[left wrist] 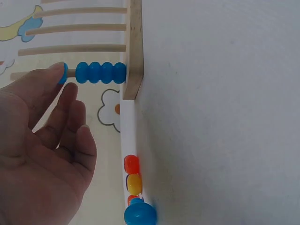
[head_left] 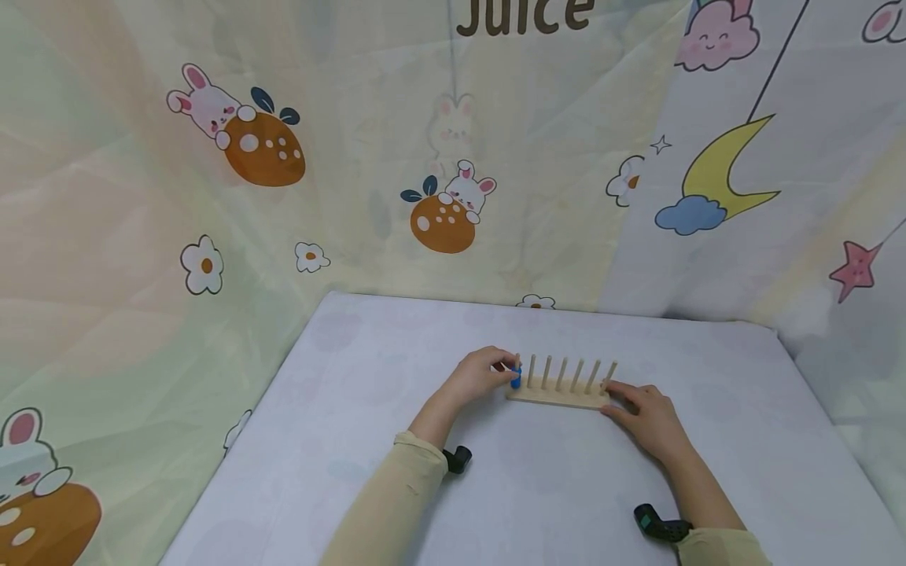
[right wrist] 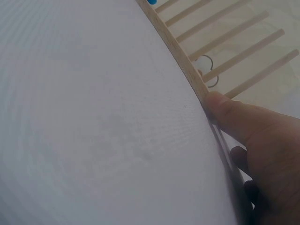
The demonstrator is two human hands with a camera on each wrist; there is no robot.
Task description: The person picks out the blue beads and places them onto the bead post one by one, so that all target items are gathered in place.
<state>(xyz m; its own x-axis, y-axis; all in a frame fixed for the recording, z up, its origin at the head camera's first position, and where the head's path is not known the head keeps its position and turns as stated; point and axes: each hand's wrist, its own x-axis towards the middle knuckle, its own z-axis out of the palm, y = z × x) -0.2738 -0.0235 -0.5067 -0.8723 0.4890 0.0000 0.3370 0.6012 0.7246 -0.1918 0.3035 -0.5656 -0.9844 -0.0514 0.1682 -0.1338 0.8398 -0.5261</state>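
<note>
A wooden peg rack with a row of upright pegs stands on the table. Several blue beads are stacked on its leftmost peg, down against the base. My left hand pinches another blue bead between thumb and fingertip, around the upper part of that same peg. In the left wrist view a gap of bare peg shows between this bead and the stack. At the other end, my right hand grips the rack's base, thumb along the front edge; its fingertips are partly hidden. The other pegs bear no beads.
Low in the left wrist view lie loose beads: a red bead, a yellow bead and a blue bead. A white cloth covers the table. Behind it hangs a printed curtain.
</note>
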